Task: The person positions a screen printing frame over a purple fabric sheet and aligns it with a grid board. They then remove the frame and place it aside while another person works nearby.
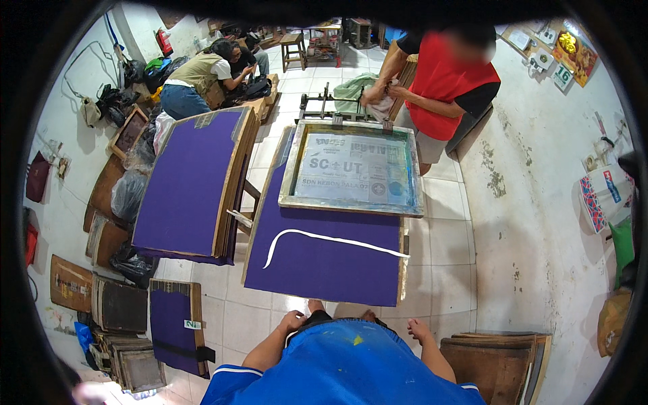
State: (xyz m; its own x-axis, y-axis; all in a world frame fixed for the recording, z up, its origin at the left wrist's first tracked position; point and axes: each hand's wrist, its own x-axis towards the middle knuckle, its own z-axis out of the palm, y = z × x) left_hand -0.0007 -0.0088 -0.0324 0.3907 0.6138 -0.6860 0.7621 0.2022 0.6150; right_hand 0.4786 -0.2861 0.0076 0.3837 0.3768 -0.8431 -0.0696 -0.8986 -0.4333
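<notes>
My left hand (292,320) hangs by my waist, its fingers loosely bent with nothing visible in them. On the other side my right hand (418,329) is held low, empty and loosely spread. Just ahead of both lies a board covered in purple fabric (324,270), and neither hand touches it. A curved white stripe (324,235) runs across the fabric. Over the board's far part rests a screen-printing frame (351,206), clamped at its far edge by a metal hinge bracket (337,123). Reversed-looking lettering and a round emblem show on its mesh.
A stack of purple-covered boards (185,182) stands left. A co-worker in a red vest (439,81) handles a cloth (381,101) beyond the frame. Two people (196,84) crouch far left. Wooden frames (496,364) lean low right; another purple board (172,317) stands low left.
</notes>
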